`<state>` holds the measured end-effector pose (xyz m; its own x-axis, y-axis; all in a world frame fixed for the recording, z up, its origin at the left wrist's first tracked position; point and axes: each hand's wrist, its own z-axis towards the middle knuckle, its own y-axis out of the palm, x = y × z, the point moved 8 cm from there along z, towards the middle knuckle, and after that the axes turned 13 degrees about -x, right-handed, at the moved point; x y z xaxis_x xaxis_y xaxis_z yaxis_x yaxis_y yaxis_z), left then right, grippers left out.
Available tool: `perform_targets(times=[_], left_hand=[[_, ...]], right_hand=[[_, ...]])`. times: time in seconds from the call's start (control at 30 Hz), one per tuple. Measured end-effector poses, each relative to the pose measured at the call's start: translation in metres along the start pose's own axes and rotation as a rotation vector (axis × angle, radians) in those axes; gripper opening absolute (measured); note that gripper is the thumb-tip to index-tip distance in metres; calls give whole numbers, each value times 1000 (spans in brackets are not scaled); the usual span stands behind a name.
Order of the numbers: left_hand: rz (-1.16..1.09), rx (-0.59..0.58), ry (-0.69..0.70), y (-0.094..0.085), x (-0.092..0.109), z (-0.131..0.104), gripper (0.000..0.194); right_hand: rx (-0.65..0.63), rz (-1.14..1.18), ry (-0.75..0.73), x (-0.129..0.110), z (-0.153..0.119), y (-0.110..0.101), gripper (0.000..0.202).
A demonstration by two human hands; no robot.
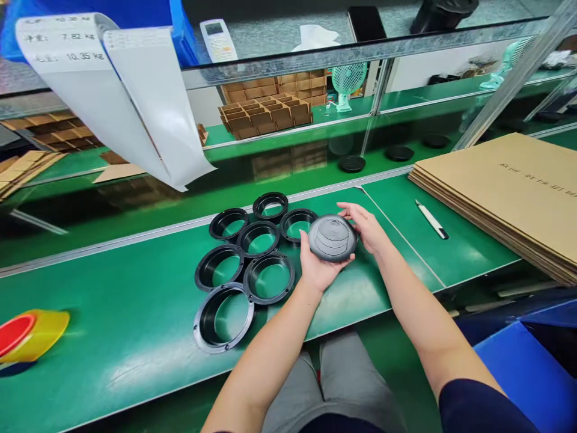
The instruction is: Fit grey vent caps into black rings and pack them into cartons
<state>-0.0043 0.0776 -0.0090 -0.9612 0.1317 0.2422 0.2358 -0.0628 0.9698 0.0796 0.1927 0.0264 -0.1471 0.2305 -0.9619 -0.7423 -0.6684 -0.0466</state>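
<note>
A round, domed dark grey plastic cover [333, 238] with an oval panel and curved lines on its top is held just above the green bench. Beneath it, my left hand [318, 264] cups it, thumb along the left edge and fingertips showing at the lower right. My right hand [367, 227] is at its right rim, fingers bent around the far edge and partly hidden behind it. Left of my hands lie several black plastic rings, among them a near one [224, 319], a middle one [269, 278] and one by my left thumb [297, 225].
A white utility knife [431, 219] lies right, beside stacked cardboard sheets [500, 174]. A yellow-and-red tape roll [49, 334] sits far left. Printed paper strips [148, 114] hang from the overhead shelf [279, 67]. Behind the bench are cardboard dividers [265, 117] and a green fan [348, 81].
</note>
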Motion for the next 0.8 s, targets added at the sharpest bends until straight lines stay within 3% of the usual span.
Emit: perform_targets(times=[0.1,0.2,0.43,0.63,0.8], left_hand=[[10,-18,23,4,2,-3,89],[18,-2,60,7,8,-5,86],[47,9,179,17,17,-9,73],[113,25,178,14,15,-9,65],[113,19,125,15,13,-9,76]], right_hand=[[-49,-115,-182,-26,-4,6,49],[-77,-379,-297,-47,-15,15,54],[-149,-794,-350,-49,-17,34,54],[-201,-724,-360,-48,-15,35,60],[-178,-501,-301,-56,-20,32,62]])
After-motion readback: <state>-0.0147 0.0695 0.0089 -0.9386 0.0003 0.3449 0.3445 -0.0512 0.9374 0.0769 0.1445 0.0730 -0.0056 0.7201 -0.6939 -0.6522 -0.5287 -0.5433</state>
